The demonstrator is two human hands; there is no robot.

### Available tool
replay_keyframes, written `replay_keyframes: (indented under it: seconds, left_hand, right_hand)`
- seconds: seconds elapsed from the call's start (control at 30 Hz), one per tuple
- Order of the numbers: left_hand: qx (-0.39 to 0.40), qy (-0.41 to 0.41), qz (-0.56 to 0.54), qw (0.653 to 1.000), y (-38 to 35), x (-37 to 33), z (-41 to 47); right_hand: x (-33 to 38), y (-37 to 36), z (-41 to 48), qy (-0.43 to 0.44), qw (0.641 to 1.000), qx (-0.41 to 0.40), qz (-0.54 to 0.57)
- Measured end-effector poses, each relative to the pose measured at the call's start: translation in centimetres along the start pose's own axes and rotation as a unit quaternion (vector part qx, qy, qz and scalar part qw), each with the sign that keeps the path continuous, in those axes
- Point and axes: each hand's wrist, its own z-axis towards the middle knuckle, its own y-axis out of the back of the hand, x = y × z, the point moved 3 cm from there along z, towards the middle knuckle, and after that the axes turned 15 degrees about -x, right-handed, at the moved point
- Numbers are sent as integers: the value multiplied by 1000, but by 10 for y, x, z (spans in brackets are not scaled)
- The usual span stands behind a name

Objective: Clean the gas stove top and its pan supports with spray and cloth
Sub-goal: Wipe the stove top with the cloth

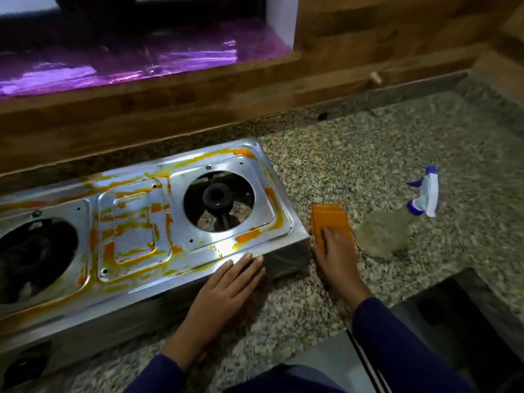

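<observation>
The steel gas stove top (pixel 136 222) lies on the granite counter, smeared with orange stains, and no pan supports are on it. Its right burner (pixel 217 197) shows through a round hole; the left hole is dark. My left hand (pixel 226 287) rests flat on the stove's front right corner, fingers together, holding nothing. My right hand (pixel 334 251) lies on a folded orange cloth (pixel 330 219) on the counter just right of the stove. A clear spray bottle (pixel 385 234) with a white and blue trigger head stands right of the cloth, apart from my hand.
The granite counter (pixel 368 165) runs back to a wooden wall panel (pixel 198 109). A counter edge drops off at the front right into a dark gap (pixel 453 321). A purple-lit sill (pixel 113 66) sits above the wall panel.
</observation>
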Motion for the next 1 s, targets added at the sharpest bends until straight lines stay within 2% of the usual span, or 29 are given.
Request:
replay_keyframes:
  seconds: [0.1,0.2,0.27,0.3,0.37,0.43,0.5,0.57,0.67,0.73,0.77,0.8,0.87,1.0]
  left_hand:
    - [7,10,25,1000,0,0,0]
    - [10,24,43,999,-1,-4,-3]
    - [11,36,50,998,-3,-6,-4]
    - [13,41,53,998,-4,-7,-4]
    - [14,44,55,997,-5,-8,-3]
    - [15,42,58,997,-5,-8,-3]
    - [16,39,62,997,-5,-8,-4]
    - [17,45,60,997,-6,-9,-4]
    - [17,58,65,996,-7,-11,-5]
    - [24,63,61,996,-7,-12,-5]
    - [29,65,58,996,-6,-12,-5]
    - [30,69,53,996,-4,-12,-6]
    - [32,83,40,995,0,-12,-12]
    - [39,168,60,983,15,-8,-46]
  right_hand:
    - [1,-8,8,16,999,-26,-40]
    - [1,-3,20,19,999,-32,-30]
    - [-1,6,34,20,999,-24,34]
    - [-3,12,41,-6,995,-16,94]
    - [-6,33,52,-143,967,10,210]
    - [-8,52,56,-267,910,12,316]
    - [1,77,56,-303,861,-14,408]
    - [26,106,52,-268,847,-35,457]
    - [71,125,51,-136,872,-51,467]
    - [96,116,51,-24,929,-32,368]
    - [107,105,50,54,960,-8,276]
    - [112,89,47,118,975,28,185]
    - [115,61,40,176,980,69,70]
    - [117,49,34,224,974,34,-4]
